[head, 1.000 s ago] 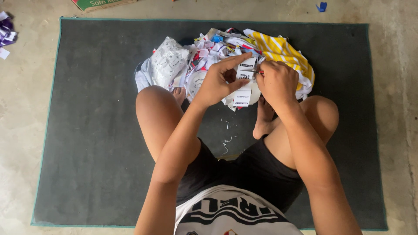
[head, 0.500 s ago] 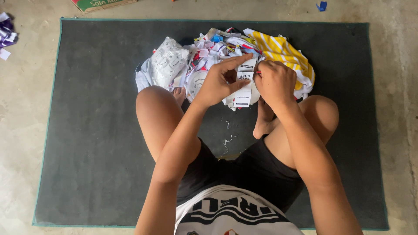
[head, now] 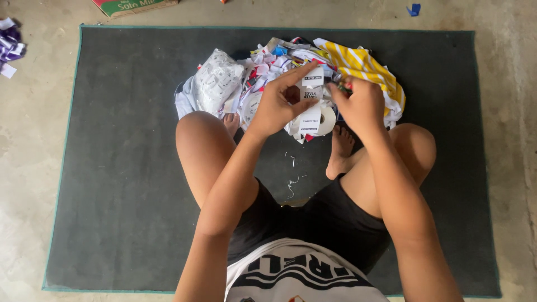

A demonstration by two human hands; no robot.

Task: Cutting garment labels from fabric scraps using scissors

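Seated person on a dark mat [head: 112, 168]. Left hand [head: 277, 106] pinches a white label strip [head: 311, 106] at 12 o'clock; right hand [head: 361, 103], at 1 o'clock, is closed on a small tool, apparently trimming. Judged next need: a steady strip. Beyond, a pile of fabric scraps [head: 251, 72].

A white strip of labels [head: 311, 103] hangs at upper centre of the frame above a heap of white labels [head: 263, 72]; a red-green carton [head: 134, 5] lies upper left.

Home floor: mat [head: 123, 168] on concrete [head: 33, 168]
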